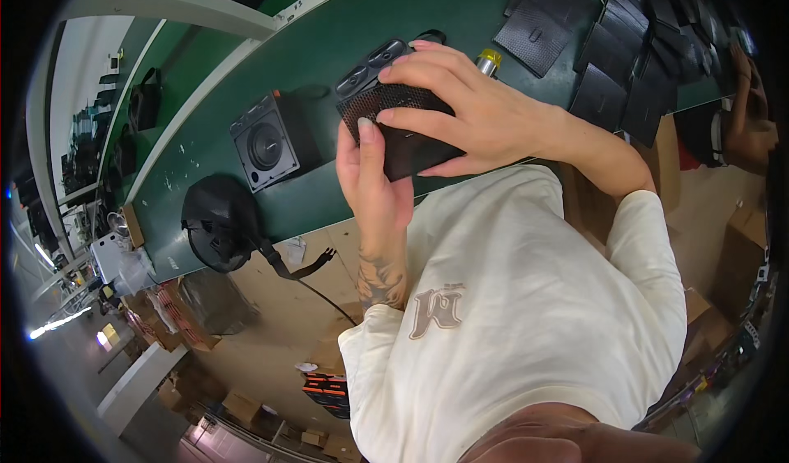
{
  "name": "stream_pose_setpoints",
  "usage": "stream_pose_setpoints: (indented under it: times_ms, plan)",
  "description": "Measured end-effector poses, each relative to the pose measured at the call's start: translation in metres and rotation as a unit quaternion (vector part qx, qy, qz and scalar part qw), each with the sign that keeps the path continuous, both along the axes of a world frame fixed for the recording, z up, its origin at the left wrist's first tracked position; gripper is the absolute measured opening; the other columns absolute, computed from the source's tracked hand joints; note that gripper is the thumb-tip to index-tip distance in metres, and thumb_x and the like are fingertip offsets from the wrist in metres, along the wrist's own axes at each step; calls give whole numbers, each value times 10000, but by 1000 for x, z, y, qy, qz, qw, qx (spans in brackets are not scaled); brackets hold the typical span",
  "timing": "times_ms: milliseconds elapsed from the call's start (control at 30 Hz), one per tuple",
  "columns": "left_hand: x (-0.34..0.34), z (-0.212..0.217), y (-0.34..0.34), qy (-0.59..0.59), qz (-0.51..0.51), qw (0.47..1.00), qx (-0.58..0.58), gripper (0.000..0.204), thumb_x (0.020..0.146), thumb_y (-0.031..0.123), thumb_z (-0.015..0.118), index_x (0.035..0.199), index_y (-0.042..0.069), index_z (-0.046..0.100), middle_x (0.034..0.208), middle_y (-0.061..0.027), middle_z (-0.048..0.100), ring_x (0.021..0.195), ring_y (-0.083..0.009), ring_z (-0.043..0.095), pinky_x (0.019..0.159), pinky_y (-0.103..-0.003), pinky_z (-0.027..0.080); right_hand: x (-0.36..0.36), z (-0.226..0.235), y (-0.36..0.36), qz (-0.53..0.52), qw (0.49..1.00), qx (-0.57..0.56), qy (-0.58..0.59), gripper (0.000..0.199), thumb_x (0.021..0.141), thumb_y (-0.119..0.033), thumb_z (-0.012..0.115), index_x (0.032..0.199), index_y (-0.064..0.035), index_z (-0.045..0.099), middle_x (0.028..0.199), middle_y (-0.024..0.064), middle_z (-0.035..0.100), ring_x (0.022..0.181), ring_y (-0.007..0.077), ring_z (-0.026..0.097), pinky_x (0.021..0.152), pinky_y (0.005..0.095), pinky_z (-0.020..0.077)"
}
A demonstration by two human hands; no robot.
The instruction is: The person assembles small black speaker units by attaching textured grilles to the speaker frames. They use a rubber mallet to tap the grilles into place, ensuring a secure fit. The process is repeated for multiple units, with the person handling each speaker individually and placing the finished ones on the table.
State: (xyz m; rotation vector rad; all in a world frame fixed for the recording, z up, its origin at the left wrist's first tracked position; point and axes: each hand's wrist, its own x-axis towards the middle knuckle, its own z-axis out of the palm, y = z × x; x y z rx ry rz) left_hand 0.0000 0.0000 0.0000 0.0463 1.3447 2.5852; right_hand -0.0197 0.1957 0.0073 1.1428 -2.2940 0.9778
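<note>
Between my hands is a small black box speaker (407, 151) with a perforated mesh grille (366, 105) on one face. Beyond it, a dark panel with round knobs (370, 67) shows at its far edge; I cannot tell whether it is part of the same speaker. My left hand (374, 175) grips the near left edge, thumb lying on the grille. Spread across the top and right side, my right hand (472, 105) presses on the grille with curved fingers and hides much of it. Just past my right hand stands a small silver cylinder with a yellow top (489, 62).
On the green bench (185, 147) to the left stands another box speaker (267, 142) with its round cone bare. A black bag with a strap (220, 221) sits at the bench's near edge. Black mesh grilles (534, 36) are piled at the right, near another person's arm (744, 126).
</note>
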Motion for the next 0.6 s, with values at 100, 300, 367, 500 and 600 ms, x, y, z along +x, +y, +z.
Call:
stream_pose_setpoints:
  times_ms: [100, 300, 367, 500, 600]
  plan:
    - [9, -1, 4, -36, 17, 998, 38, 400, 1103, 254, 514, 1413, 3, 484, 1350, -121, 609, 1229, -207, 611, 1055, -372, 516, -1, -3, 2, 31, 999, -7, -12, 811, 658, -269, 911, 1367, -90, 561, 1435, 216, 464, 1314, 446, 462, 1186, 612, 342]
    - [15, -8, 7, -87, 39, 993, 70, 384, 1109, 300, 497, 1370, 19, 515, 1303, -103, 627, 1178, -199, 630, 1013, -392, 528, -4, -9, 1, 67, 995, -14, -75, 805, 649, -258, 924, 1353, -94, 569, 1453, 215, 448, 1338, 461, 422, 1177, 623, 337]
    - [17, -13, 6, -100, 43, 991, 76, 402, 1111, 309, 492, 1389, 19, 502, 1316, -105, 620, 1188, -205, 626, 1017, -402, 526, -7, -11, 0, 81, 993, -14, -88, 800, 651, -257, 925, 1349, -96, 571, 1463, 212, 440, 1347, 463, 410, 1181, 626, 325]
    - [18, -25, 1, -116, 64, 989, 65, 459, 1121, 354, 441, 1429, 14, 477, 1350, -119, 613, 1186, -225, 630, 1035, -425, 518, -15, -11, -2, 98, 988, 39, -109, 793, 657, -278, 929, 1360, -125, 595, 1483, 211, 430, 1349, 462, 410, 1168, 603, 335]
    - [24, -33, -10, -52, 141, 989, 5, 485, 1121, 341, 395, 1463, 3, 458, 1445, -150, 558, 1353, -263, 515, 1149, -457, 396, -31, -3, 1, 93, 982, 104, -126, 751, 693, -312, 917, 1373, -160, 637, 1506, 209, 431, 1354, 450, 418, 1149, 537, 370]
